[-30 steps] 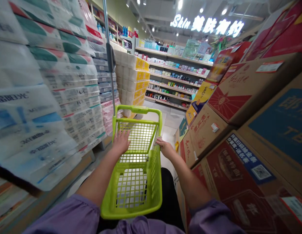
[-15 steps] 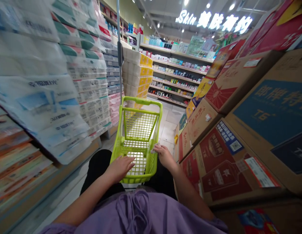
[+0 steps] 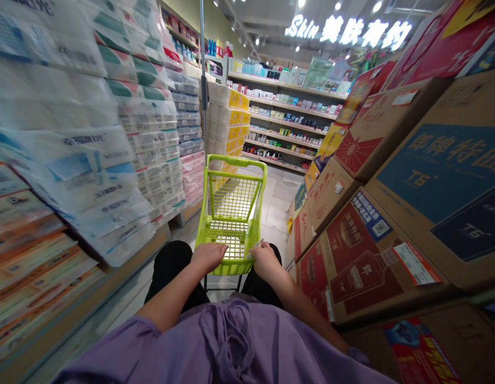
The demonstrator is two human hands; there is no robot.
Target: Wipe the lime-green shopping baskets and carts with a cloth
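A lime-green plastic shopping cart (image 3: 235, 198) with grid walls stands right in front of me. My left hand (image 3: 208, 257) is closed over its near left corner, fingertips curled inward over the rim. On the near right corner, my right hand (image 3: 265, 259) has its fingers wrapped round the edge. A small pale crumpled scrap, perhaps tissue, shows at the right fingers. The visible part of the basket holds nothing. A grey pole (image 3: 203, 90) rises at the cart's far left corner.
Plastic-wrapped tissue packs (image 3: 95, 154) are stacked along the left. Cardboard cartons (image 3: 355, 256) line the right side closely. Tiled floor (image 3: 275, 200) runs ahead between them toward shelves of small boxes (image 3: 287, 122). A yellow-sided stack (image 3: 239, 114) stands ahead left.
My left hand was spread flat above the basket; it has moved right and closed on the near rim. My right hand has come down and nearer to me. The cart sits slightly farther forward.
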